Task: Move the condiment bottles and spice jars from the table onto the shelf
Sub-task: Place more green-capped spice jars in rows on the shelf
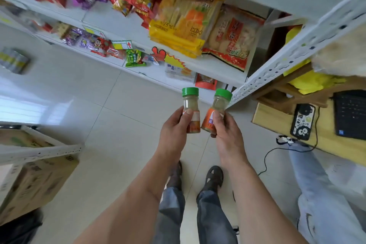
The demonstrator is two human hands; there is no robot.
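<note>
From the head camera, the left hand grips one jar and the right hand grips the other jar, both held over the floor. Each jar's long axis runs toward the shelf, green caps leading; the right one tilts rightward. Snack bags fill the shelf. A table with a phone stands right.

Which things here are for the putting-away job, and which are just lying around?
For the job: left jar in the left hand; right jar in the right hand; shelf.

Just lying about: phone, laptop, cardboard box, snack bags.
</note>
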